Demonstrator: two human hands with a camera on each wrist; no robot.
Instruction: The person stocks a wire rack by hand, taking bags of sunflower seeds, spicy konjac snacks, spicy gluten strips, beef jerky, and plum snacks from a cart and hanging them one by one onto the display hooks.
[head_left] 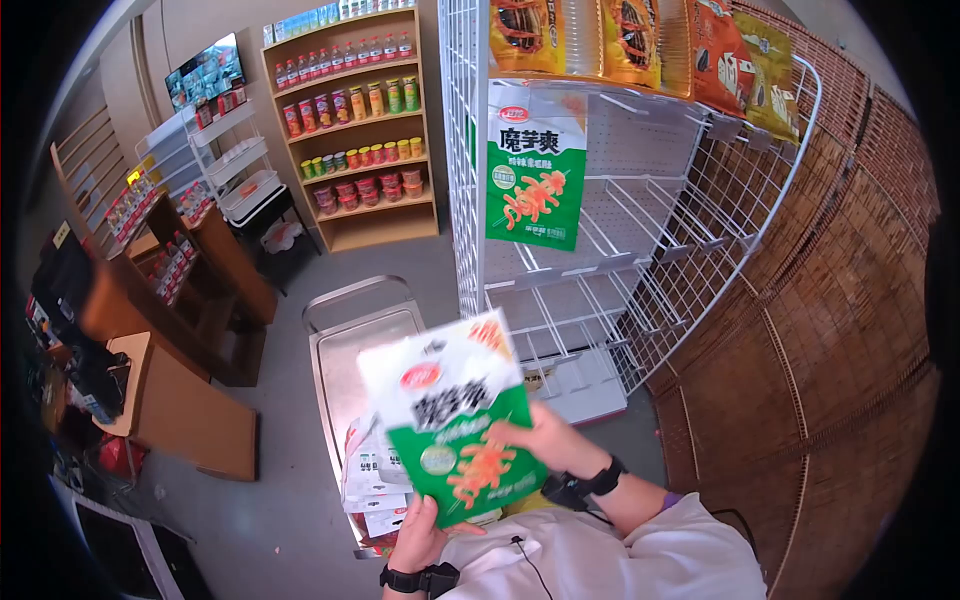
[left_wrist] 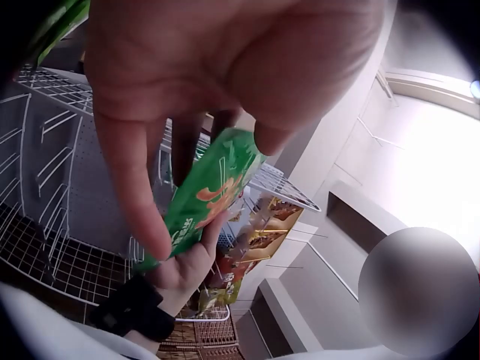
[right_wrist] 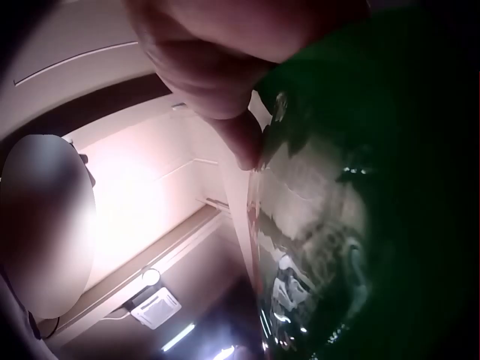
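Note:
A green-and-white snack bag (head_left: 450,415) is held up, tilted, in front of the person's body, its printed front facing the head camera. At its right edge the right hand (head_left: 558,442) grips it, thumb lying across the front. The left hand (head_left: 418,545) pinches the lower left corner, thumb on the front. The left wrist view shows the bag (left_wrist: 214,187) between both hands, seen at a slant. In the right wrist view its shiny back (right_wrist: 322,202) fills the right side. A matching bag (head_left: 537,170) hangs on the white wire rack ahead.
The wire rack (head_left: 640,270) has bare hooks below a top row of yellow and orange snack bags (head_left: 630,45). A metal cart (head_left: 345,370) stands to the left, carrying several white-topped bags (head_left: 368,470). Farther back is a wooden shelf (head_left: 385,225) of bottles and cans. A woven screen (head_left: 800,400) borders the right.

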